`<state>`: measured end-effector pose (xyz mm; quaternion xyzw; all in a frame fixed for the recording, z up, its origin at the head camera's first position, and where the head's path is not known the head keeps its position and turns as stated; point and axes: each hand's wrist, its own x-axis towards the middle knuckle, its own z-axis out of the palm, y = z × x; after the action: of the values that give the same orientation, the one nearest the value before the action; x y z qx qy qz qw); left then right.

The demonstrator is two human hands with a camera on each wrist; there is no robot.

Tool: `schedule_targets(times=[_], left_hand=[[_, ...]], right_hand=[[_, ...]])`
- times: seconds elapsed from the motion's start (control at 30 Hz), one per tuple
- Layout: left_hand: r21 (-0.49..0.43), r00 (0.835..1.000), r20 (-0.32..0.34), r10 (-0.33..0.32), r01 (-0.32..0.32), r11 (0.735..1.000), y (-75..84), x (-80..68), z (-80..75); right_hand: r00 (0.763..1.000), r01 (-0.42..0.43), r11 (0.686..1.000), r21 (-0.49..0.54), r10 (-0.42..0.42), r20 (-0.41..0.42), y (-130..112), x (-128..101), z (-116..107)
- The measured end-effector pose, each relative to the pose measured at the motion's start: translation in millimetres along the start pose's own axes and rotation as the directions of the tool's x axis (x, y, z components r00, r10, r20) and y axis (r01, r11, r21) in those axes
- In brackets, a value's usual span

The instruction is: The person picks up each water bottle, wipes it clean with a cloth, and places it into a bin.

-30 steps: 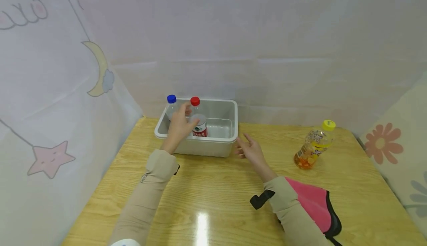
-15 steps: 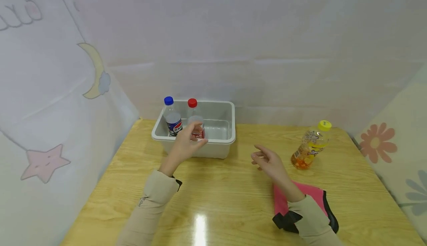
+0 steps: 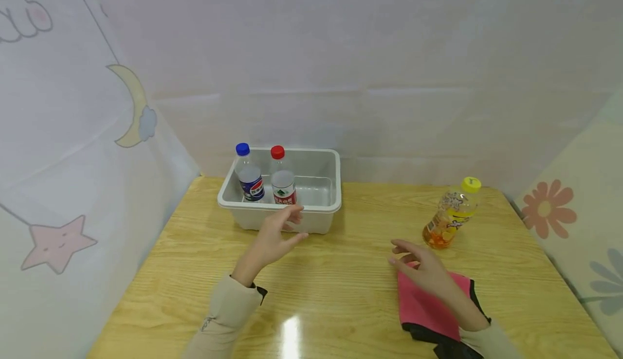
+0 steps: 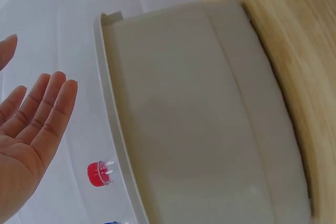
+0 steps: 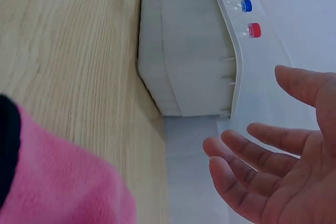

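Head view: both hands empty, fingers relaxed and apart, above the table (image 3: 340, 305).

Left hand (image 3: 272, 240) hovers just before the bin (image 3: 318, 207), where the blue-cap bottle (image 3: 248, 174) and red-cap bottle (image 3: 281, 176) stand upright at its left end. Right hand (image 3: 421, 270) hangs over the pink cloth (image 3: 423, 310), near the yellow-cap bottle (image 3: 452, 213). Advice: grip that bottle round its body, keep it upright, and lower it into the bin's open right half.
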<state>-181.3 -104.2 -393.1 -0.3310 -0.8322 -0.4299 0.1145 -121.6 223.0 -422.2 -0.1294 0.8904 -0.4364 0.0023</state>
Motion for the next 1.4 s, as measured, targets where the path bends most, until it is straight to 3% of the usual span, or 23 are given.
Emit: schedule_targets(times=[0.2, 0.3, 0.47, 0.63, 0.77, 1.17, 1.4], left_hand=[[0.036, 0.999, 0.028, 0.041, -0.042, 0.998, -3.3, -8.2, 8.0], [0.038, 0.998, 0.045, 0.047, -0.048, 0.998, -5.0, -9.9, 10.9], [0.033, 0.995, 0.077, 0.056, -0.059, 0.998, -4.8, -7.5, 15.4], [0.023, 0.992, 0.097, 0.080, -0.083, 0.996, -0.1, 0.2, 21.7], [0.011, 0.989, 0.113, 0.092, -0.094, 0.996, 5.6, 8.8, 29.6], [-0.036, 0.976, 0.199, 0.094, -0.088, 0.995, 27.7, 50.5, 69.8], [-0.041, 0.961, 0.271, 0.045, -0.035, 0.999, 35.7, 75.5, 92.5]], right_hand=[[0.998, 0.018, 0.997, -0.070, -0.014, 0.060, 5.3, -13.4, -10.0], [0.996, -0.001, 0.982, -0.190, 0.018, 0.089, 12.2, -17.8, -14.2], [0.978, -0.004, 0.906, -0.424, 0.092, 0.187, 35.2, -23.3, -13.8], [0.946, -0.016, 0.835, -0.550, 0.191, 0.262, 53.2, -28.5, -6.3], [0.941, -0.034, 0.815, -0.579, 0.222, 0.256, 59.7, -31.7, -0.9], [0.963, -0.015, 0.763, -0.646, 0.185, 0.197, 65.2, -31.7, 9.8], [0.980, -0.009, 0.785, -0.620, 0.129, 0.150, 57.3, -35.1, 14.3]])
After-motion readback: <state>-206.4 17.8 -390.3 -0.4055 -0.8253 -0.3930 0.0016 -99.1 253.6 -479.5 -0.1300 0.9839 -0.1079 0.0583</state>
